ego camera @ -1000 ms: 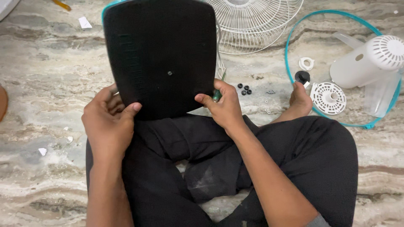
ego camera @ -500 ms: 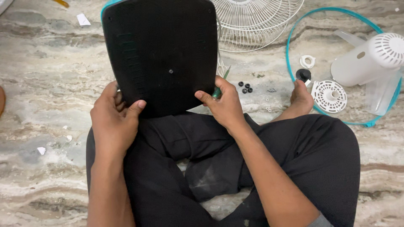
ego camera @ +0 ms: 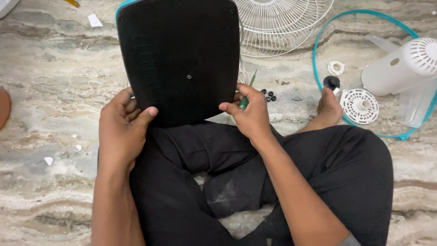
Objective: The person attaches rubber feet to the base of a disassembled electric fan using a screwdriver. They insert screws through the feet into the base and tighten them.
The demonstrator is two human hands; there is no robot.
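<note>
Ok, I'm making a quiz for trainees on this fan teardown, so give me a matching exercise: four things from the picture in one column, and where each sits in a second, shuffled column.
Things:
1. black fan base
2. green screwdriver
3. white wire grille
4. white motor housing

Places:
A. lying on the floor inside the teal ring
B. in the grip of the right hand
C. on the floor behind the base, at the top edge
D. held up between both hands, left hand at its lower left corner

Pairs: 1-D, 2-B, 3-C, 4-A
</note>
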